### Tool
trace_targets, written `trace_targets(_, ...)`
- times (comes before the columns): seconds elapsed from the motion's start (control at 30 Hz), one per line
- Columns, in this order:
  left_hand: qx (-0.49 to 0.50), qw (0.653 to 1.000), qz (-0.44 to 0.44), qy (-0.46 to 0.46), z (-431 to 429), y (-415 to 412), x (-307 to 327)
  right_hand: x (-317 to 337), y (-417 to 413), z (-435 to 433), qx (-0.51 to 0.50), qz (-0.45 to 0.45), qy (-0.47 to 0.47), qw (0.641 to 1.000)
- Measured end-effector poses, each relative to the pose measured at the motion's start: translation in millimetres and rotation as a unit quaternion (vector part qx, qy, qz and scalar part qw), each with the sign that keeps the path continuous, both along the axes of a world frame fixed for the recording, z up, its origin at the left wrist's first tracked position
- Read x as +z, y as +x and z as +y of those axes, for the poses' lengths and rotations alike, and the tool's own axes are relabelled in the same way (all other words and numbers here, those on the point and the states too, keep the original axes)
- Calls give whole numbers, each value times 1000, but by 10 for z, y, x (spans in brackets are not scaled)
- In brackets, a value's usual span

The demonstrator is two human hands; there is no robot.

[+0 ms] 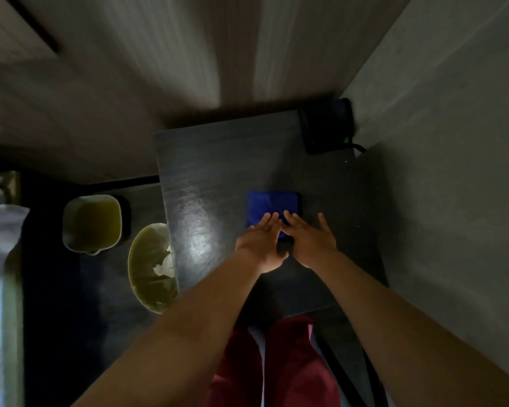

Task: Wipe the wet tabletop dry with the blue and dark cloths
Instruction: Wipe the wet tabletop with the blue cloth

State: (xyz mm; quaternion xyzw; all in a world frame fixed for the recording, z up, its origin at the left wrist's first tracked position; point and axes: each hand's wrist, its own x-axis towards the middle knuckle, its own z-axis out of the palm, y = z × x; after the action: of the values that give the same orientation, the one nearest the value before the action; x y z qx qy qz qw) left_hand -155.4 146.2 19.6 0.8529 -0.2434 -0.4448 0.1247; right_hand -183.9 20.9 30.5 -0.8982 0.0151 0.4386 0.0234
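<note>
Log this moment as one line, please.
left hand: flat on blue cloth | right hand: fingertips on cloth | table: glossy patch left of cloth

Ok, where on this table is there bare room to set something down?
Bare: the left half of the tabletop, between its left edge and the blue cloth, and the far strip toward the black device. Crowded: mid-right, where the left hand and right hand press that cloth.

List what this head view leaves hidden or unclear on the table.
- Blue cloth: near edge covered by the left hand and right hand.
- Dark cloth: lost against the dark tabletop in dim light.
- Black object at the far right corner: blurred, unidentifiable.
</note>
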Motion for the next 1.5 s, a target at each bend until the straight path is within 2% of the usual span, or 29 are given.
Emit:
trace_targets(0.4, 9, 999, -7, 32, -551, 243, -2, -58, 345, -568, 10, -24, 36, 999)
trace_targets(0.63, 35, 998, -35, 30, -868, 320, -18, -58, 517, -936, 39, -74, 52, 995)
trace_targets(0.73, 126, 989, -65, -35, -971, 306, -25, -9, 538, -1103, 58, -120, 81, 988)
trace_targets(0.8, 254, 956, -118, -89, -951, 289, -3, 7, 570, -1151, 28, -168, 112, 979)
trace_targets(0.87, 368, 908, -182, -80, -866, 285, 17, -11, 650, -1173, -17, -235, 124, 964)
trace_targets(0.97, 455, 873, -171, -22, -743, 312, 57, -60, 841, -1172, -41, -274, 107, 955)
trace_targets(1.1, 486, 868, -99, 21, -736, 395, 78, -113, 1089, -1136, -27, -237, 42, 970)
trace_targets(1.23, 498, 862, -81, 48, -783, 457, 32, -140, 1216, -1101, -7, -236, -13, 972)
trace_targets(1.5, 487, 868, -88, 49, -818, 497, -21, -101, 1270, -1042, -9, -220, -8, 975)
